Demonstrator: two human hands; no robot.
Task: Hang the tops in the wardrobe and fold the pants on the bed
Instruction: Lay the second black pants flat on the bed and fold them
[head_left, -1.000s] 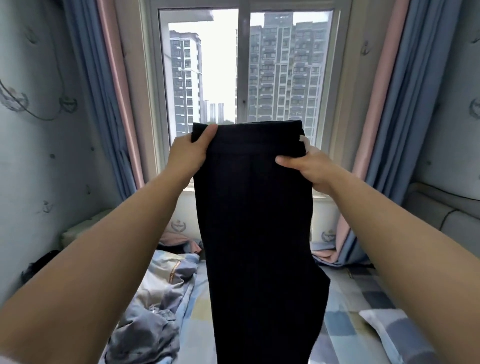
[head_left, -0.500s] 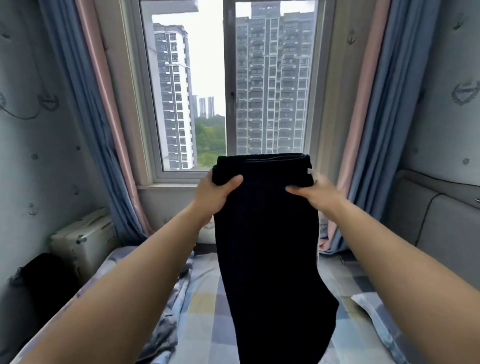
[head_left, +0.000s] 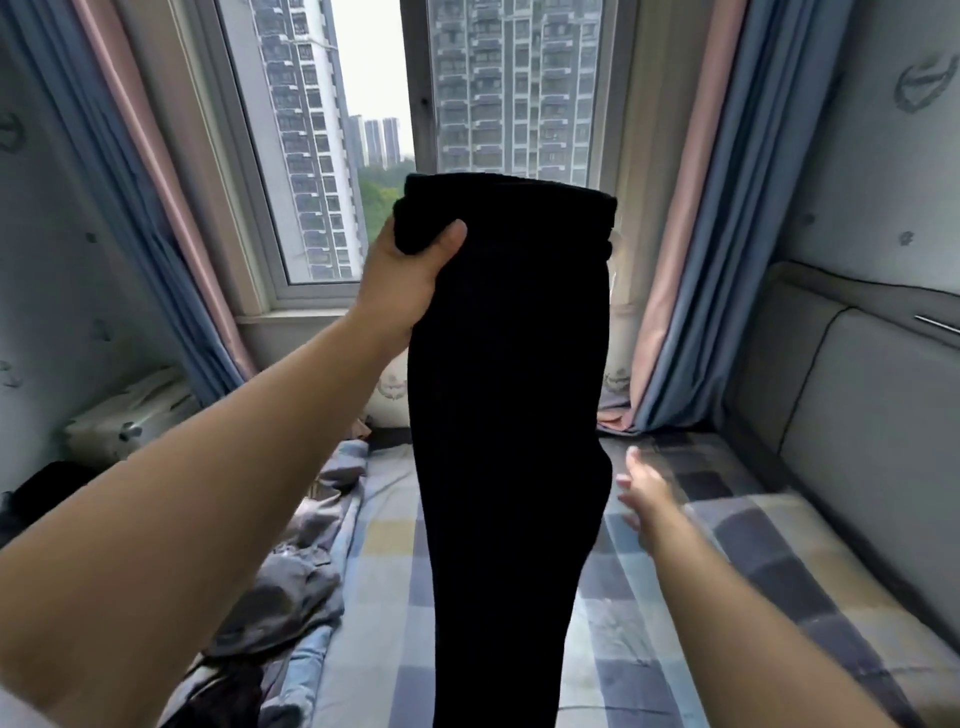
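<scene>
Black pants (head_left: 511, 415) hang lengthwise in front of me over the bed (head_left: 691, 597), with the waistband at the top. My left hand (head_left: 408, 283) grips the left corner of the waistband, thumb over the fabric. Lower down, my right hand (head_left: 641, 491) is off the pants, just to the right of the hanging leg, blurred, with its fingers stretched out and holding nothing. The bottom of the pants runs out of view.
A heap of grey and blue clothes (head_left: 291, 587) lies on the left side of the checked bed. A padded headboard (head_left: 852, 415) lines the right. The window (head_left: 415, 140) with blue and pink curtains is ahead; a pale suitcase (head_left: 130, 415) stands at the left wall.
My right hand has let go of the waistband and dropped down beside the pants leg. My left hand still holds the waistband corner, and the pants hang from it alone.
</scene>
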